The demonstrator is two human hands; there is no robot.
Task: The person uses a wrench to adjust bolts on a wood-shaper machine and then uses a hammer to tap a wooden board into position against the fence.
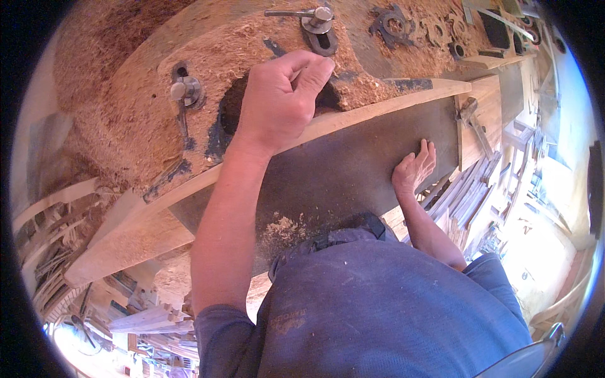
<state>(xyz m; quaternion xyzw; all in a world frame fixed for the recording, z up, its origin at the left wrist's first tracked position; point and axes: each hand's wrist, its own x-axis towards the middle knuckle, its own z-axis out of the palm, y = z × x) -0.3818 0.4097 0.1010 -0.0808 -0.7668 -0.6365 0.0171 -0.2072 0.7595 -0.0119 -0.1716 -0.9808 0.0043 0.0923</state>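
My left hand (pixel 280 94) is curled into a fist above a dark opening (pixel 234 110) in a machine bed covered with sawdust. Whether anything sits inside the fist is hidden. Just below it runs a long, curved strip of pale wood (pixel 378 108), along the edge of a dark, flat table surface (pixel 340 160). My right hand (pixel 416 167) lies open on the right part of that surface, fingers stretched out, holding nothing. Two metal clamping bolts with handles, one (pixel 186 91) left of the fist and another (pixel 318 22) beyond it, stand on the bed.
Toothed cutter discs (pixel 392 26) and rings lie in the sawdust at the back right. A hammer-like tool (pixel 476 126) rests on wood at the right. Stacked wooden strips (pixel 463 192) stand beyond my right arm. Wood shavings (pixel 283 230) are heaped near my waist.
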